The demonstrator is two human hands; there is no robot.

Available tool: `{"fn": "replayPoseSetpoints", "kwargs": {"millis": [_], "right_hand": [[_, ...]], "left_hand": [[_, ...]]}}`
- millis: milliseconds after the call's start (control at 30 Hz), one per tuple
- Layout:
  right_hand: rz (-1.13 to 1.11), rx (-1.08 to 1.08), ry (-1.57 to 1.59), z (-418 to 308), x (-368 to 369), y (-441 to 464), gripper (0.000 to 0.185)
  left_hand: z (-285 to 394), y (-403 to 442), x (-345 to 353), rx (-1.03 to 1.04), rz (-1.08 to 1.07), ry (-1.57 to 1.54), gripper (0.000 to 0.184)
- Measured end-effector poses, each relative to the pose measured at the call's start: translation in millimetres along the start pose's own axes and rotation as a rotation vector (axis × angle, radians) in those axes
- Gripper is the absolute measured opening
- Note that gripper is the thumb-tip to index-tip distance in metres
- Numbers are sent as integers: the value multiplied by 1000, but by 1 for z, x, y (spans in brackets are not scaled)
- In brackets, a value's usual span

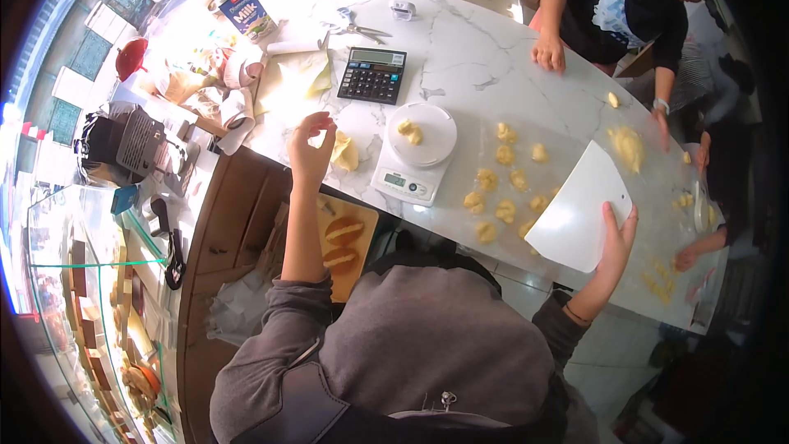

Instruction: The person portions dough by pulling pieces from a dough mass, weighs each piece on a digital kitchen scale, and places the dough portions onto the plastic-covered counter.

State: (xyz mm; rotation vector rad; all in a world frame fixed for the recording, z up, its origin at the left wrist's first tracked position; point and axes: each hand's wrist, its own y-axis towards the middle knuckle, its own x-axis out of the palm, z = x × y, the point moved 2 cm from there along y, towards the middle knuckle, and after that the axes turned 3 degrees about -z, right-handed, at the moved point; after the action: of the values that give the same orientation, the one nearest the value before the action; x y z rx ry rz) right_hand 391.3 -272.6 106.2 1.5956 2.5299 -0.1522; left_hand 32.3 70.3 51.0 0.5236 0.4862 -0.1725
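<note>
My right hand (pixel 616 240) grips a large white dough scraper (pixel 582 210) by its edge, holding it over the right side of the dough pieces. My left hand (pixel 311 141) is raised beside a larger lump of dough (pixel 346 152), its fingers curled into a pinch; whether anything small is between them is hidden. Between my hands stands a white digital kitchen scale (pixel 404 177) with a small lump of yellow dough (pixel 409 131) on its round plate. Several portioned dough balls (pixel 505 154) lie on the marble table right of the scale, some partly covered by the scraper.
A calculator (pixel 372 75), scissors (pixel 362 30) and a milk carton (pixel 245 10) are on the table's far left. Across the table, a person in black rests a hand (pixel 548 53) near the edge; another hand (pixel 687 256) is by flattened dough at right. A glass case (pixel 99 263) stands left.
</note>
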Motion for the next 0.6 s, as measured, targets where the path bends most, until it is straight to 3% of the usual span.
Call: {"fn": "replayPoseSetpoints", "kwargs": {"millis": [600], "right_hand": [[-17,-15,9,2,0,4,47]], "left_hand": [[8,4,6,16,-13,66,18]]}}
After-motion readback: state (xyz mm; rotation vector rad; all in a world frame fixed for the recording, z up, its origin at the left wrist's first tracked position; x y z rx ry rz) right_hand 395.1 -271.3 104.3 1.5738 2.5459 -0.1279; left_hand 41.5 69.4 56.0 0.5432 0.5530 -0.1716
